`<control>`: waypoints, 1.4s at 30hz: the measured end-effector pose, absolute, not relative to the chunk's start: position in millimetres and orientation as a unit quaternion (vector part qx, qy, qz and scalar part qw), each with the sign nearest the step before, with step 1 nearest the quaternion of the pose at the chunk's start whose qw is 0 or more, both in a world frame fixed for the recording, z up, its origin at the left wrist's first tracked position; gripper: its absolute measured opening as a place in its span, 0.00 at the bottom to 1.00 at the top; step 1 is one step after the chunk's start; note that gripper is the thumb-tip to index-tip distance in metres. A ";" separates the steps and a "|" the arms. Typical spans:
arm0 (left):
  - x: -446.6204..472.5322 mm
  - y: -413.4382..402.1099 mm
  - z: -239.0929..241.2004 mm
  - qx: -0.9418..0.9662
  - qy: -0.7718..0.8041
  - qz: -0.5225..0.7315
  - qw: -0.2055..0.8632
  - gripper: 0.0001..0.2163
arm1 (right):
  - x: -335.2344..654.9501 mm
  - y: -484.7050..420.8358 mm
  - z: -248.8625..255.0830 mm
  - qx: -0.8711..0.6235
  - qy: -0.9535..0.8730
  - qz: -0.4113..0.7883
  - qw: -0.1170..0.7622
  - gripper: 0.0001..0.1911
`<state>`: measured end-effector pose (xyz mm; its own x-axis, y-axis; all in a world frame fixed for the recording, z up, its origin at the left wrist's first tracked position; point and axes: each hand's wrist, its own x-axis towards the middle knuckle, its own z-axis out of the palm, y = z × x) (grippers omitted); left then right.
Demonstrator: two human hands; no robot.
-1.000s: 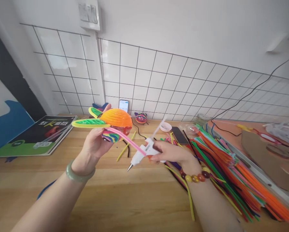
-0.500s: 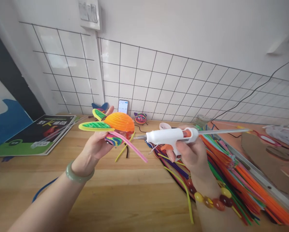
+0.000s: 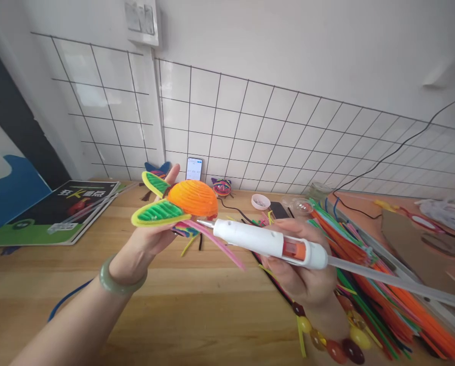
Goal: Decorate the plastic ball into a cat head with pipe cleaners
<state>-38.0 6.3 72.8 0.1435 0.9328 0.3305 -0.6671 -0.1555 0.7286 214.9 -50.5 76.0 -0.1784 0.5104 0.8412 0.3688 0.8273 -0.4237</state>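
My left hand (image 3: 151, 241) is closed around a pipe-cleaner figure with an orange dome (image 3: 193, 198) and two green ears (image 3: 161, 212) edged in yellow. A pink pipe cleaner (image 3: 223, 245) hangs off its near side, and some multicoloured stripes show underneath. My right hand (image 3: 307, 264) grips a white hot glue gun (image 3: 258, 238), with a long clear glue stick (image 3: 395, 282) coming out of its back. The metal nozzle (image 3: 206, 222) is at the base of the dome, close to the pink pipe cleaner; whether it touches I cannot tell.
Bundled pipe cleaners (image 3: 368, 284) cover the right of the wooden table (image 3: 197, 315). Behind stand a phone (image 3: 194, 169), a striped cat-like face (image 3: 222, 187) and a small pink dish (image 3: 260, 202). A book (image 3: 78, 208) lies left, scissors (image 3: 421, 219) far right.
The glue gun has swung so its back end points down and right, its nozzle moving left onto the figure's near side. My left hand has turned the figure slightly, ears lower.
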 end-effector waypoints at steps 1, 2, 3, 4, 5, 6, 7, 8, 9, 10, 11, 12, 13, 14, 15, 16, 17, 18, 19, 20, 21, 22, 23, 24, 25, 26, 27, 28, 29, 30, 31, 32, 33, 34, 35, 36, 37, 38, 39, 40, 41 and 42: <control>-37.6 6.0 73.0 0.423 0.155 0.632 0.631 0.47 | 213.9 -51.4 78.1 -0.289 -0.769 0.042 0.569 0.25; -37.2 5.7 73.4 0.426 0.152 0.629 0.633 0.47 | 212.2 -52.3 81.0 -0.286 -0.774 0.023 0.564 0.25; -36.8 5.2 74.1 0.428 0.151 0.626 0.635 0.47 | 210.2 -53.0 84.4 -0.281 -0.779 0.012 0.560 0.24; -36.5 4.7 75.0 0.428 0.151 0.624 0.636 0.46 | 208.0 -53.7 88.0 -0.273 -0.784 0.008 0.557 0.24; -36.1 4.1 76.1 0.428 0.155 0.624 0.636 0.46 | 205.9 -54.5 91.4 -0.266 -0.789 0.012 0.554 0.23; -35.7 3.4 77.4 0.425 0.160 0.626 0.634 0.46 | 204.1 -55.2 94.5 -0.258 -0.793 0.021 0.552 0.23; -35.3 2.8 78.9 0.421 0.166 0.629 0.633 0.46 | 202.9 -56.1 96.9 -0.250 -0.798 0.030 0.548 0.22; -34.8 2.2 80.3 0.415 0.171 0.632 0.632 0.46 | 202.3 -57.0 98.7 -0.247 -0.802 0.038 0.542 0.22; -34.3 1.6 81.6 0.408 0.175 0.635 0.632 0.46 | 202.5 -58.0 99.9 -0.250 -0.806 0.044 0.534 0.22; -33.7 1.1 82.7 0.401 0.179 0.637 0.633 0.46 | 203.2 -59.0 100.4 -0.255 -0.811 0.047 0.524 0.21; -33.3 0.8 83.5 0.397 0.183 0.638 0.634 0.45 | 204.3 -59.8 100.6 -0.262 -0.816 0.047 0.514 0.21; -32.8 0.7 84.0 0.395 0.184 0.639 0.634 0.44 | 205.5 -60.4 100.4 -0.268 -0.820 0.046 0.503 0.20; -32.5 0.8 84.1 0.395 0.186 0.641 0.631 0.43 | 206.8 -60.7 99.9 -0.271 -0.823 0.046 0.498 0.20; -32.4 1.1 83.9 0.396 0.188 0.643 0.628 0.42 | 207.8 -60.6 99.2 -0.268 -0.825 0.049 0.496 0.21; -32.6 1.7 83.4 0.400 0.190 0.645 0.623 0.42 | 208.5 -60.1 98.4 -0.260 -0.826 0.055 0.497 0.23; -33.0 2.5 82.7 0.404 0.190 0.645 0.620 0.41 | 208.8 -59.2 97.4 -0.254 -0.827 0.064 0.498 0.25; -33.6 3.5 81.7 0.409 0.190 0.644 0.618 0.42 | 208.8 -58.0 96.5 -0.246 -0.826 0.070 0.502 0.26; -34.4 4.5 80.7 0.413 0.187 0.642 0.618 0.42 | 208.6 -56.7 95.5 -0.235 -0.826 0.070 0.508 0.28; -35.3 5.6 79.7 0.417 0.182 0.638 0.621 0.43 | 208.2 -55.5 94.6 -0.223 -0.825 0.064 0.515 0.28; -36.2 6.5 78.7 0.419 0.177 0.633 0.626 0.44 | 207.7 -54.5 93.9 -0.212 -0.825 0.054 0.522 0.29; -37.0 7.3 77.8 0.420 0.173 0.629 0.632 0.44 | 207.2 -53.8 93.4 -0.204 -0.822 0.043 0.530 0.29; -37.7 7.8 77.1 0.420 0.170 0.624 0.637 0.45 | 206.8 -53.4 93.1 -0.198 -0.820 0.035 0.536 0.29; -38.2 8.1 76.6 0.419 0.169 0.621 0.640 0.45 | 206.5 -53.4 93.0 -0.195 -0.818 0.030 0.540 0.29; -38.5 8.2 76.2 0.418 0.170 0.619 0.643 0.46 | 206.4 -53.7 92.9 -0.194 -0.819 0.029 0.539 0.29; -38.7 8.1 75.9 0.417 0.170 0.618 0.644 0.46 | 206.5 -54.1 92.9 -0.196 -0.820 0.031 0.537 0.29; -38.7 7.9 75.7 0.416 0.169 0.619 0.644 0.46 | 206.7 -54.5 92.7 -0.198 -0.821 0.030 0.535 0.29; -38.6 7.7 75.3 0.416 0.169 0.619 0.644 0.47 | 207.2 -54.8 92.3 -0.204 -0.821 0.024 0.533 0.29; -38.6 7.7 74.9 0.416 0.170 0.620 0.643 0.47 | 207.7 -54.9 91.8 -0.211 -0.819 0.014 0.534 0.29; -38.6 7.8 74.3 0.418 0.171 0.621 0.641 0.48 | 208.3 -54.8 91.2 -0.218 -0.816 0.004 0.535 0.29; -38.7 8.0 73.6 0.421 0.172 0.621 0.639 0.49 | 208.8 -54.5 90.5 -0.223 -0.814 -0.006 0.537 0.29; -38.9 8.4 72.7 0.425 0.173 0.620 0.636 0.49 | 209.2 -54.2 90.0 -0.225 -0.811 -0.014 0.539 0.28; -39.0 9.0 71.9 0.428 0.173 0.620 0.634 0.49 | 209.4 -54.0 89.5 -0.225 -0.811 -0.019 0.540 0.28; -39.2 9.5 71.0 0.432 0.173 0.619 0.633 0.49 | 209.5 -53.8 89.1 -0.225 -0.811 -0.022 0.540 0.28; -39.3 10.0 70.4 0.434 0.172 0.619 0.631 0.49 | 209.4 -53.8 88.9 -0.227 -0.809 -0.026 0.541 0.28; -39.3 10.3 69.9 0.436 0.173 0.618 0.630 0.49 | 209.2 -54.0 88.7 -0.233 -0.807 -0.032 0.542 0.28; -39.2 10.5 69.7 0.438 0.174 0.618 0.630 0.49 | 209.0 -54.1 88.6 -0.239 -0.804 -0.036 0.543 0.28; -39.1 10.6 69.6 0.438 0.175 0.617 0.630 0.50 | 208.8 -54.3 88.5 -0.241 -0.804 -0.036 0.543 0.28; -39.0 10.5 69.8 0.437 0.177 0.617 0.630 0.50 | 208.7 -54.4 88.3 -0.240 -0.806 -0.032 0.541 0.28; -39.0 10.3 70.0 0.436 0.178 0.616 0.631 0.50 | 208.7 -54.4 88.0 -0.235 -0.808 -0.025 0.539 0.29; -39.0 10.1 70.2 0.436 0.179 0.616 0.631 0.50 | 208.8 -54.3 87.6 -0.233 -0.811 -0.020 0.537 0.29; -39.2 10.0 70.3 0.437 0.179 0.617 0.630 0.50 | 209.1 -54.1 87.0 -0.231 -0.810 -0.020 0.539 0.30; -39.5 9.9 70.3 0.438 0.178 0.617 0.629 0.50 | 209.5 -53.8 86.3 -0.232 -0.808 -0.022 0.541 0.30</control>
